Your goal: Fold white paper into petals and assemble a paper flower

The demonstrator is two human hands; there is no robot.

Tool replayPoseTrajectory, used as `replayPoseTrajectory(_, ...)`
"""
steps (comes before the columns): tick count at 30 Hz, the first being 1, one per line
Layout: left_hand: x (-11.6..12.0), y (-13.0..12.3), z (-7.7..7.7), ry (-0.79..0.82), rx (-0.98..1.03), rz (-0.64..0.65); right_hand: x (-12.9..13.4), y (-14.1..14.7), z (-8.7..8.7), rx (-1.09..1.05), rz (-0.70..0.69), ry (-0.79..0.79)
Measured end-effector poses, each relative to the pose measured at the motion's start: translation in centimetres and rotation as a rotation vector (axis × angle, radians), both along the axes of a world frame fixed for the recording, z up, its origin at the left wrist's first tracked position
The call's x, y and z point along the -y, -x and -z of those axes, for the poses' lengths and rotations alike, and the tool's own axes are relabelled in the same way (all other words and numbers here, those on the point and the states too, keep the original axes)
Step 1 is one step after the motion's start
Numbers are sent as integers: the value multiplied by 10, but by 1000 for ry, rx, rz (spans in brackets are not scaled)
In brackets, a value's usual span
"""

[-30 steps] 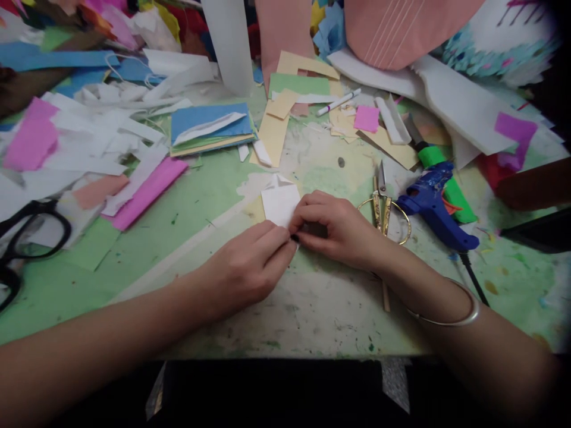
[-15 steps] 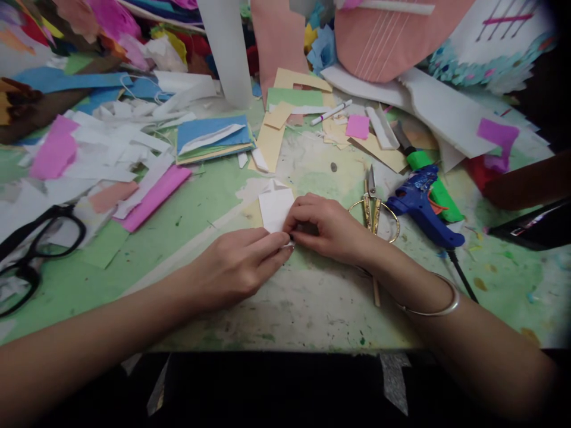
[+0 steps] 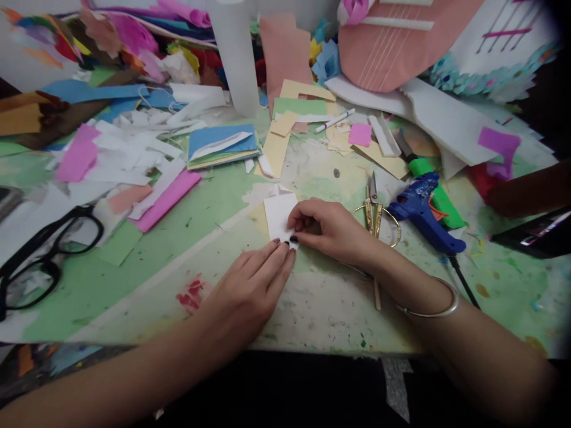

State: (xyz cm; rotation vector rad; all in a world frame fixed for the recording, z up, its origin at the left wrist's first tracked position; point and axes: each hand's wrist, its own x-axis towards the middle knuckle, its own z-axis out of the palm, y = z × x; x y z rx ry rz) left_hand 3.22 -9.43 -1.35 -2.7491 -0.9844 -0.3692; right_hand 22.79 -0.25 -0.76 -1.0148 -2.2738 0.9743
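Paper (image 3: 278,217), small and white, lies on the table (image 3: 321,309) in the head view, where the left hand (image 3: 255,284), fingers stretched and close together, rests its tips at the near edge. The right hand (image 3: 329,229) curls narrow at the paper's right side (whether it pinches, I cannot tell), with scissors (image 3: 378,219) just beyond it and a glue gun (image 3: 422,205) farther right

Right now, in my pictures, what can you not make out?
All in the head view:
Small white folded paper: near edge partly covered by the left hand and right hand; any pinch is hidden.
Gold-handled metal scissors: one ring partly behind the right hand.
Black cord of the blue plastic glue gun: lost behind the right forearm.
Salmon-pink paper shape with white lines: cut off by the top edge.
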Motion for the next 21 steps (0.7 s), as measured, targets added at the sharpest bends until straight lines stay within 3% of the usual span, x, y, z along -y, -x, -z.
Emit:
replayPoseTrajectory(6,14,-13,4,40,89,-151,-1,-2,3,-39,6,65)
replayPoseTrajectory(12,20,-30,6,24,91,-270,-2,-8,3,-252,40,205)
replayPoseTrajectory(18,23,-33,8,51,156,-346,4,-4,0,13,7,-52)
replayPoseTrajectory(21,25,-32,6,83,164,-354,4,-4,-1,67,31,-83)
